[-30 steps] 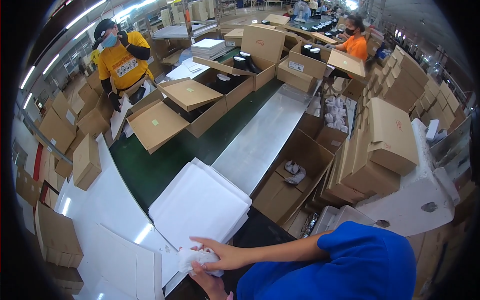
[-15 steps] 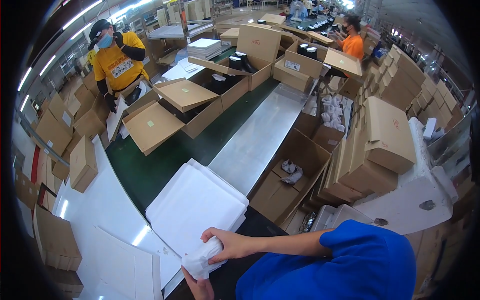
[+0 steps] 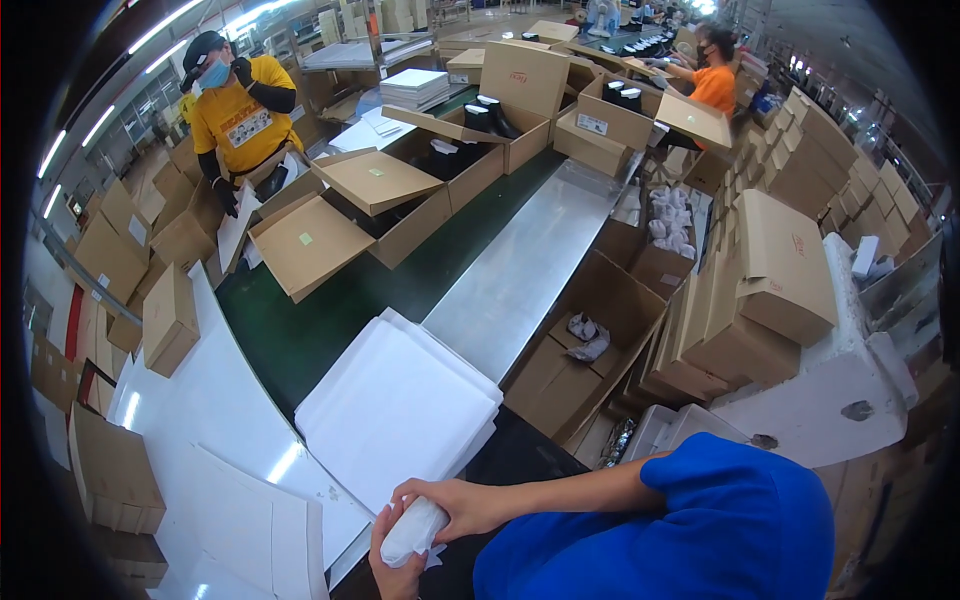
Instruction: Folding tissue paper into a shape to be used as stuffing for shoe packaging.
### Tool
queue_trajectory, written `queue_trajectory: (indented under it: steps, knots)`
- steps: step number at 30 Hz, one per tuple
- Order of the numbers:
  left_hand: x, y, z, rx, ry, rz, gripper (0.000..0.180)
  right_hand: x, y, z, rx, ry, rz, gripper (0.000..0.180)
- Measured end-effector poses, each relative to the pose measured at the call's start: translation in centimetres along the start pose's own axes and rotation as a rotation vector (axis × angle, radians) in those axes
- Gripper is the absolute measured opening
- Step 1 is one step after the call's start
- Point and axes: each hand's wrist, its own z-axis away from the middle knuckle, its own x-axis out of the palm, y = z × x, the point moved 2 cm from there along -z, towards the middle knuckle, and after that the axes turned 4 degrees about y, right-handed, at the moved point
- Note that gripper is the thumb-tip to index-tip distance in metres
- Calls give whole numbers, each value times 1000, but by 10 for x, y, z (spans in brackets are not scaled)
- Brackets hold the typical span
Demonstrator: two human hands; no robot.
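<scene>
The person wears a bright blue short-sleeved shirt (image 3: 690, 525), plain and unmarked, filling the frame around five o'clock. Both forearms are bare below the sleeve; left hand (image 3: 395, 560) and right hand (image 3: 450, 502) are gloveless, at six o'clock.

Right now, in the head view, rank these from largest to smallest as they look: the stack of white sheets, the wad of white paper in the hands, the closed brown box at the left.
1. Stack of white sheets, clearly largest.
2. Closed brown box.
3. Wad of white paper, smallest, gripped by the right hand and left hand.
The box lies farther from the camera, so its true size is unsure.
</scene>
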Motion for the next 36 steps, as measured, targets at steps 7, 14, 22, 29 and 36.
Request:
queue_trajectory:
  steps: [7,14,22,29,36]
  knots:
    - [38,-11,-8,238,104,-163,59,3,19,8,-25,136,99,79]
    - [65,-17,1,34,446,-141,52,-12,10,4,103,175,79,79]
    - [49,-8,-12,217,160,-60,55,-24,18,-10,71,-127,-129,76]
    - [73,-24,-6,370,438,-104,79,12,19,-1,-117,72,-57,71]
    - [67,-47,-4,590,435,-167,106,29,21,4,-164,114,100,78]
